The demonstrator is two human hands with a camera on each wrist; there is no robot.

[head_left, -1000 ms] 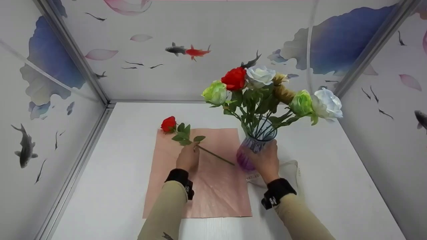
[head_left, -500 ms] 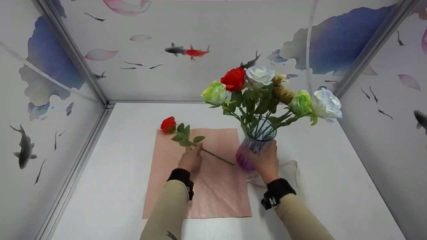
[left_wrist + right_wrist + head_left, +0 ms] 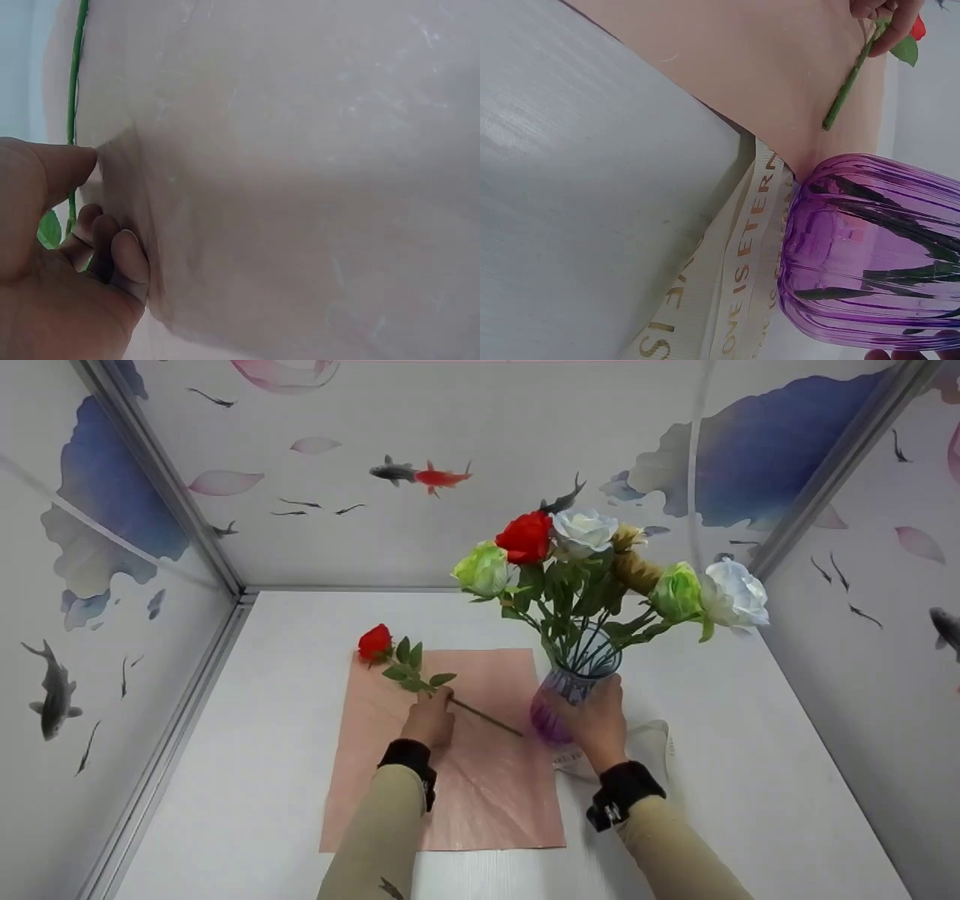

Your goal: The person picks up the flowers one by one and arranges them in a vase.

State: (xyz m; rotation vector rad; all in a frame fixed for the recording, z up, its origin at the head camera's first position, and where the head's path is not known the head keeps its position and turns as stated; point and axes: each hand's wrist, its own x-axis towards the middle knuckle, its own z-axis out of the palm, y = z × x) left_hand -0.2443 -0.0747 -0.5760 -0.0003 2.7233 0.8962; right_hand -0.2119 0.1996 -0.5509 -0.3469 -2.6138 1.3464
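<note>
A single red rose (image 3: 375, 643) with green leaves lies slantwise over the pink wrapping paper (image 3: 487, 802), its bloom at the far left edge. My left hand (image 3: 431, 721) pinches its stem just below the leaves; in the left wrist view the stem (image 3: 73, 82) runs behind the thumb. My right hand (image 3: 600, 720) grips the glass vase (image 3: 550, 720), purple below and bluish at the rim. Red, white and green roses and a brownish-yellow flower (image 3: 636, 571) stand in it. Through the vase wall (image 3: 840, 247), stems show in the right wrist view.
A cream ribbon (image 3: 739, 277) with gold lettering lies under and beside the vase, partly hidden by my right hand. White tabletop (image 3: 247, 810) surrounds the paper. Printed panels (image 3: 480, 532) in metal frames (image 3: 172, 472) enclose the table at the back and sides.
My left hand has shifted slightly down the stem. The red rose has since moved a little left and toward me. My right hand and the vase have stayed put.
</note>
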